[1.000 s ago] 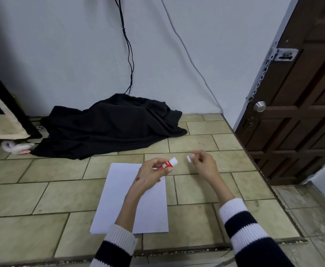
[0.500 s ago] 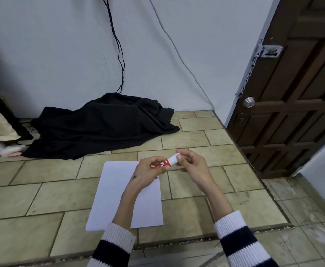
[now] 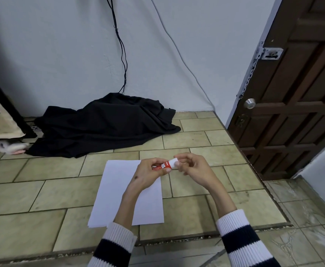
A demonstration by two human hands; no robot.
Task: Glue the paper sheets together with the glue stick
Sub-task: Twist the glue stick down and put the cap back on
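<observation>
Head view: at frame centre, the left hand (image 3: pixel 148 174) holds the red glue stick (image 3: pixel 164 166) in its grip, above the paper sheets (image 3: pixel 117 191) on the tiled floor (image 3: pixel 42 189). The right hand (image 3: pixel 193 168) pinches the stick's white cap (image 3: pixel 174 162). Black cloth (image 3: pixel 103 126) lies upper left.

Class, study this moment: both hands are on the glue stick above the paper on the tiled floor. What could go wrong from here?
1. The left hand grips the glue stick while the right hand pinches its white end; a slip might drop it.
2. The paper sheets lie unheld on the tiled floor, so they may slide or misalign.
3. The grout lines could crease the paper under pressure.
</observation>
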